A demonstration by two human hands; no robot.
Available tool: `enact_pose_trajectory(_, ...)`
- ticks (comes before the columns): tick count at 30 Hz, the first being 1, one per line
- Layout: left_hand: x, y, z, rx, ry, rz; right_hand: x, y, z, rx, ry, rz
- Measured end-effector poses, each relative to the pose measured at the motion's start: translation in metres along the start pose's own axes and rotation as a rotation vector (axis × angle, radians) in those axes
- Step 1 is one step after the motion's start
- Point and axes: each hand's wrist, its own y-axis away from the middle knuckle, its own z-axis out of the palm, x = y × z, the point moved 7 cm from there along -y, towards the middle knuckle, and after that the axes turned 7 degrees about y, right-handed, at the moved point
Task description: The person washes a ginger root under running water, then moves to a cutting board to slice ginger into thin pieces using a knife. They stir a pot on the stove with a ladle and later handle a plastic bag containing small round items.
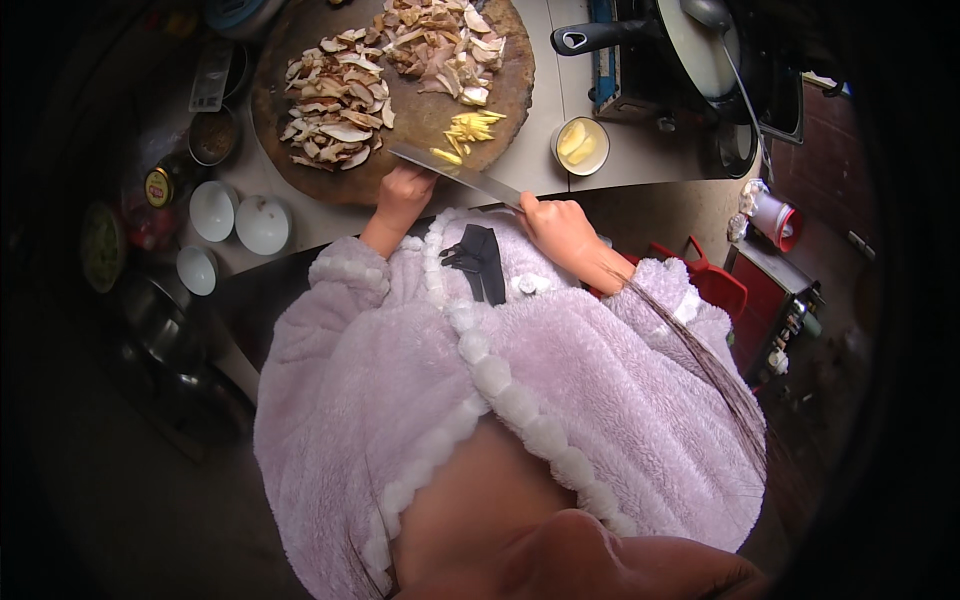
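My right hand (561, 231) grips the handle of a kitchen knife (469, 178), its blade slanting up and left over the near edge of a round wooden chopping board (420, 127). My left hand (406, 196) is curled at the board's near rim, close under the blade; its fingertips are partly hidden, so a hold cannot be made out. Just beyond the blade lie thin yellow strips (474, 127) that look like ginger. Sliced mushrooms (339, 105) with brown edges form a pile on the board's left. A second pile of paler slices (448, 46) lies farther back.
Right of the board stands a cup with yellow pieces (577, 146). A pan (705, 52) holding whitish liquid and a ladle (706, 13) sits on a stove, handle pointing left. White bowls (263, 225) and a lidded jar (159, 187) stand left. A red chair (712, 281) is behind my right arm.
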Motion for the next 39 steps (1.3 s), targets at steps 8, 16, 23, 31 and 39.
enact_pose_trajectory(8,-0.001,0.000,0.000,0.004,-0.007,-0.011,0.003,-0.002,0.001,0.004,-0.006,0.002)
enact_pose_trajectory(16,0.000,-0.003,-0.002,0.042,0.005,-0.013,0.007,-0.008,0.016,-0.069,0.012,0.067)
enact_pose_trajectory(23,0.003,-0.008,-0.005,0.060,0.052,-0.014,0.013,-0.013,0.020,-0.110,-0.072,0.100)
enact_pose_trajectory(31,0.001,-0.010,-0.004,0.022,0.099,-0.059,0.013,-0.035,0.035,-0.068,-0.194,0.128)
enact_pose_trajectory(39,0.002,-0.008,-0.003,0.033,0.080,-0.049,0.018,-0.019,0.012,0.058,-0.271,0.044)
